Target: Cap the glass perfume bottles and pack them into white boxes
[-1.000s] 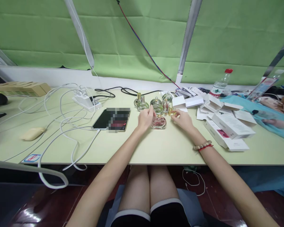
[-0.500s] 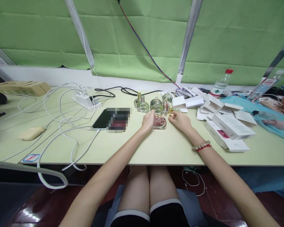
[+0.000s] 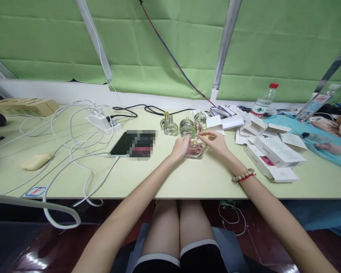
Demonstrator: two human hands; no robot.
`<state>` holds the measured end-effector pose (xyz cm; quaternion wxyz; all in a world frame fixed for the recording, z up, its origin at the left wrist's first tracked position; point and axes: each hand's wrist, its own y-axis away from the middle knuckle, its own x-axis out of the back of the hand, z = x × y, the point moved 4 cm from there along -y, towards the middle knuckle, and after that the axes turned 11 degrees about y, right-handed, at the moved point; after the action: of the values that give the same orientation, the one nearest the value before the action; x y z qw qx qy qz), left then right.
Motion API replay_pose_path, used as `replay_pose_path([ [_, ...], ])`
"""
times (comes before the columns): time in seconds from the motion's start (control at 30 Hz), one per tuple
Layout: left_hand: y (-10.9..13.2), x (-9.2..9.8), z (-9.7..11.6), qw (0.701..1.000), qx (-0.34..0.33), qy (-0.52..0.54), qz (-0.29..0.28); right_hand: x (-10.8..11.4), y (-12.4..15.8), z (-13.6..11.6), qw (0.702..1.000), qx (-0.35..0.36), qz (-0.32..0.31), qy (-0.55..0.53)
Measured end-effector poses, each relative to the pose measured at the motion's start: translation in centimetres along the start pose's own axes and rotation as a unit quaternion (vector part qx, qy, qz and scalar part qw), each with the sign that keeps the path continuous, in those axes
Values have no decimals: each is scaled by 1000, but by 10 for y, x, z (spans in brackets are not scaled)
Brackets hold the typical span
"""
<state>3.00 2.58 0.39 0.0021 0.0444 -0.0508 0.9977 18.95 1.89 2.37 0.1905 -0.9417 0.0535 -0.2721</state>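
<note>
A round pinkish glass perfume bottle [image 3: 194, 151] stands on the pale green table [image 3: 170, 178]. My left hand [image 3: 181, 147] is curled against the bottle's left side, gripping it. My right hand [image 3: 216, 141] pinches a small gold cap [image 3: 204, 134] just above the bottle's neck. Behind them stand several more clear glass bottles [image 3: 187, 127], two with gold tops [image 3: 168, 125]. A bead bracelet with a red string is on my right wrist.
A phone [image 3: 133, 144] lies left of the bottles, plugged into white cables [image 3: 74, 151] and a power strip [image 3: 100, 123]. White boxes [image 3: 272, 151] and paper inserts are piled at right. A water bottle [image 3: 263, 101] stands at the back. A yellow case [image 3: 36, 161] lies far left.
My right hand lifted the gold cap from the table and brought it left over the pinkish bottle. My left hand slid down to the bottle's side.
</note>
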Motion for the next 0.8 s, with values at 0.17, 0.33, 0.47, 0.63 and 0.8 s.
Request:
replay_pose_path([
  [0.17,0,1,1,999,-18,-28,0,-2,3,-23,988,51,-5,-143],
  [0.33,2,3,3,999,-24,-35,10,-5,9,-31,987,92,-49,-122],
  [0.47,2,3,2,1000,-16,1,10,-6,10,-32,986,97,-64,-118],
  [0.63,3,3,2,1000,-5,26,8,-6,8,-28,987,92,-69,-111],
  [0.8,5,3,7,999,-18,-28,12,-6,8,-25,983,96,-83,-132],
])
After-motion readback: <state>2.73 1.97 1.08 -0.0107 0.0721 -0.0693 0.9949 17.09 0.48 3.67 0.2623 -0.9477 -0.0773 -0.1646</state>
